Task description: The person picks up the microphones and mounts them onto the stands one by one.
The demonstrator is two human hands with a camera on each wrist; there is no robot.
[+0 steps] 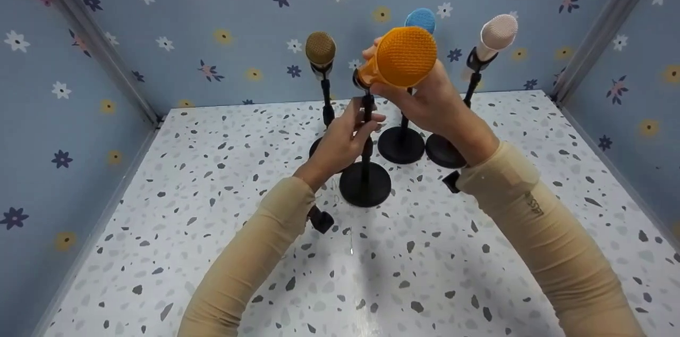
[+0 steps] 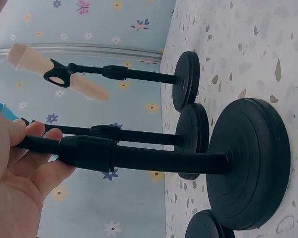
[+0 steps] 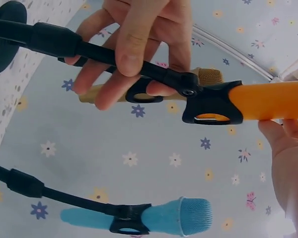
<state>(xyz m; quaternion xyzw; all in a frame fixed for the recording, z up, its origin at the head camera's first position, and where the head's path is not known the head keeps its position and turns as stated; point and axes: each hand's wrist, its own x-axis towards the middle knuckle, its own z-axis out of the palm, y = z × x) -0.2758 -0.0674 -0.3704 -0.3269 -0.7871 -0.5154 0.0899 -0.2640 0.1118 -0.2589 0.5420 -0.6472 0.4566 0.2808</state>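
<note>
My right hand [image 1: 438, 103] grips an orange microphone [image 1: 406, 58] by its body, just below the mesh head. The microphone sits in the black clip [image 3: 213, 104] at the top of a desk stand, its handle end hidden in the head view. My left hand [image 1: 342, 140] holds the stand's thin upper pole, thumb on one side and fingers on the other. Under that hand, the stand's round black base [image 1: 365, 185] rests on the speckled tabletop. In the left wrist view, the stand's pole [image 2: 169, 161] runs from the fingers to the base.
Behind stand three more microphones on black stands: a gold one [image 1: 321, 49] to the left, a blue one [image 1: 422, 20] partly hidden by the orange one, and a pale pink one [image 1: 499, 32] to the right. Flower-patterned walls [image 1: 255, 28] enclose the speckled tabletop [image 1: 212, 230] behind and at both sides.
</note>
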